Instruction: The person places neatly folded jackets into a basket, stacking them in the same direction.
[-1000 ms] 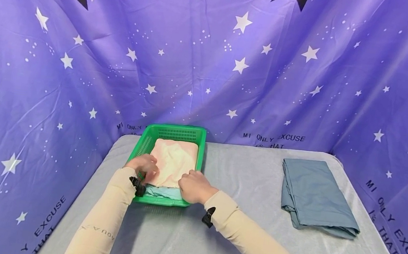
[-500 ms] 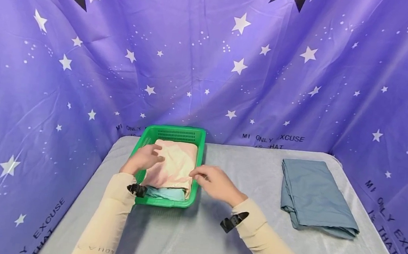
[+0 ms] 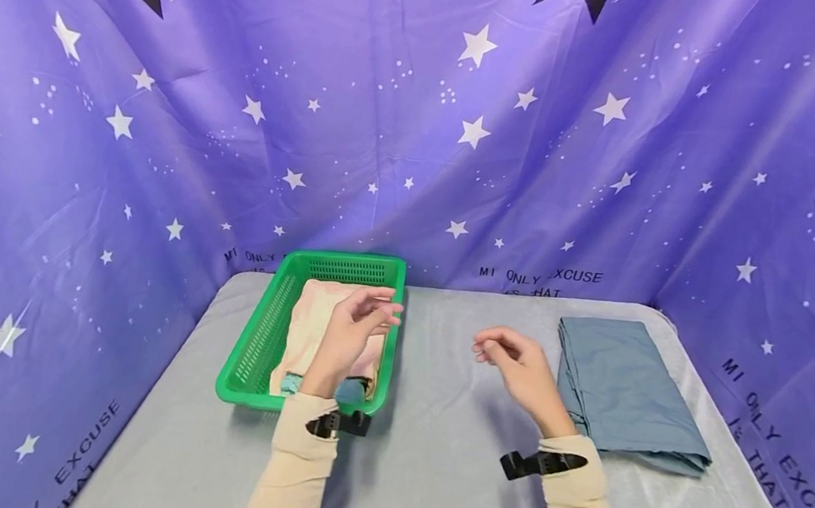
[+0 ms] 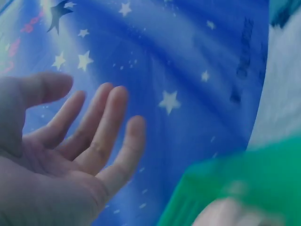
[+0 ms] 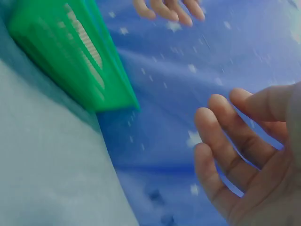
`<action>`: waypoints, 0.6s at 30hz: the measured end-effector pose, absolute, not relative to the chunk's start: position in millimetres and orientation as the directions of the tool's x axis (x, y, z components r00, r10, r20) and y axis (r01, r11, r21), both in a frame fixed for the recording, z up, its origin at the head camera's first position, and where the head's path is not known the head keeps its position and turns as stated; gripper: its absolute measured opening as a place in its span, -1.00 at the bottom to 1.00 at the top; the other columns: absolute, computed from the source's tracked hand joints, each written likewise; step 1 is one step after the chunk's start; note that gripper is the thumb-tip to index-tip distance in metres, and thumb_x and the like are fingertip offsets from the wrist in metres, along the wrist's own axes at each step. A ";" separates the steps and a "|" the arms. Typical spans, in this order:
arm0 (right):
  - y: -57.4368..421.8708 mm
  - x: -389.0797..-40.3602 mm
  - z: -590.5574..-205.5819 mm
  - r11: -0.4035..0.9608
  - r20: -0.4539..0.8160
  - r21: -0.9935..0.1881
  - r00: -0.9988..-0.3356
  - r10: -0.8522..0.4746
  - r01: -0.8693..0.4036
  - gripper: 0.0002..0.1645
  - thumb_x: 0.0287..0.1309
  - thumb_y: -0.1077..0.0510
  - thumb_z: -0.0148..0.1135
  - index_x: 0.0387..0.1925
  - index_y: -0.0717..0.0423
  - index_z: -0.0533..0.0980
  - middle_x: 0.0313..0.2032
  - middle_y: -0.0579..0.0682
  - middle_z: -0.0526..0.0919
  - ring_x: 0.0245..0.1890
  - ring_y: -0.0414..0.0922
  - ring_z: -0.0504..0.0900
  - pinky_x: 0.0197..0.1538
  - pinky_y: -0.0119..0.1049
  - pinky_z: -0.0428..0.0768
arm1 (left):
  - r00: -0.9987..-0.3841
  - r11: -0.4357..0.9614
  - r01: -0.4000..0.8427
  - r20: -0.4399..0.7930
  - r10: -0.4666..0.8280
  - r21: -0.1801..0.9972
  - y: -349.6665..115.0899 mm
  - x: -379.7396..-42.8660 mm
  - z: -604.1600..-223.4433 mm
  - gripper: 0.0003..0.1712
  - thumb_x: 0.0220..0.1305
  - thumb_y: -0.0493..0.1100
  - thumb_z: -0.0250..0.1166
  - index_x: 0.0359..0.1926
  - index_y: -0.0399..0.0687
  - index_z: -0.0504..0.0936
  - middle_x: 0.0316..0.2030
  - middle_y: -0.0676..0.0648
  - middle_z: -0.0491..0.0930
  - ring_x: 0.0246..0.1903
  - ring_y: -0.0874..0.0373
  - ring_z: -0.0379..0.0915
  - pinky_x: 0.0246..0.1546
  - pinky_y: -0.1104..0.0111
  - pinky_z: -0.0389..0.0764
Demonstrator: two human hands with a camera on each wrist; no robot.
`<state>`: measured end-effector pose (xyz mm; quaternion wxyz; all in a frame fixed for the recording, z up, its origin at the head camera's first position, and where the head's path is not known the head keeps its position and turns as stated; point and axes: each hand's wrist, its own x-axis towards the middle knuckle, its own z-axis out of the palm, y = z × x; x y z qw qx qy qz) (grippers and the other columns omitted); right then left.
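Observation:
My left hand (image 3: 351, 336) hovers over the right part of a green plastic basket (image 3: 254, 345), its fingers loosely bent with nothing in them. Inside the basket lies a folded pale pink cloth (image 3: 308, 318), partly covered by that hand in the head view. A bit of teal cloth (image 3: 292, 383) shows at the basket's near end. To the right, my right hand (image 3: 525, 376) is in the air above the table, fingers relaxed and holding nothing. It is close to a folded grey-blue cloth (image 3: 634, 389). Both wrist views show bare palms with fingers apart.
A grey cloth-covered table (image 3: 428, 474) bears the basket on its left and the grey-blue cloth on its right. Behind and at both sides hangs a purple curtain (image 3: 412, 79) with white stars.
Both hands have come away from the cloth in the basket and moved right, the right hand farther. The pink cloth stays inside, and the grey-blue cloth has not been moved.

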<state>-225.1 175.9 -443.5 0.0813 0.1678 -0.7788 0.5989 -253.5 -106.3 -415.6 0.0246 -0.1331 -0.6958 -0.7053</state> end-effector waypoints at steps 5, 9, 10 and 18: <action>211.8 -220.7 -450.1 0.154 0.389 -0.910 -0.921 -0.005 -0.385 -0.70 0.48 0.31 0.09 -0.03 0.56 0.55 -0.25 0.13 0.77 -0.33 -0.27 0.75 -0.15 -0.45 0.72 | -0.977 -0.260 0.183 0.206 0.062 0.948 -70.0 -253.9 -424.7 -0.73 0.46 -0.30 0.19 0.12 -0.21 0.59 -0.08 -0.34 0.71 -0.23 0.09 0.71 0.09 -0.04 0.68; 235.6 -210.7 -455.0 0.191 0.408 -0.904 -0.907 0.109 -0.383 -0.72 0.47 0.31 0.11 -0.04 0.56 0.55 -0.29 -0.19 0.76 -0.33 -0.33 0.74 -0.18 -0.51 0.69 | -0.986 -0.344 0.133 0.158 0.047 0.929 -44.9 -250.4 -438.9 -0.75 0.42 -0.33 0.18 0.08 -0.27 0.57 -0.23 -0.12 0.74 -0.30 0.11 0.69 -0.06 0.19 0.74; 241.2 -207.5 -456.1 0.205 0.405 -0.905 -0.904 0.139 -0.374 -0.72 0.47 0.31 0.11 -0.04 0.56 0.55 -0.29 -0.22 0.75 -0.32 -0.34 0.73 -0.18 -0.53 0.68 | -0.988 -0.355 0.118 0.145 0.050 0.927 -38.8 -248.8 -443.5 -0.74 0.41 -0.33 0.18 0.08 -0.29 0.57 -0.26 -0.08 0.74 -0.31 0.12 0.69 -0.07 0.20 0.74; 286.3 -184.2 -465.9 0.311 0.288 -0.936 -0.864 0.414 -0.163 -0.74 0.45 0.28 0.16 0.01 0.41 0.59 -0.32 -0.39 0.71 -0.32 -0.45 0.68 -0.18 -0.65 0.61 | -0.996 -0.402 -0.032 0.003 0.085 0.915 17.7 -235.7 -493.3 -0.69 0.34 -0.35 0.20 0.06 -0.43 0.55 -0.33 -0.02 0.74 -0.38 0.18 0.66 -0.15 0.16 0.75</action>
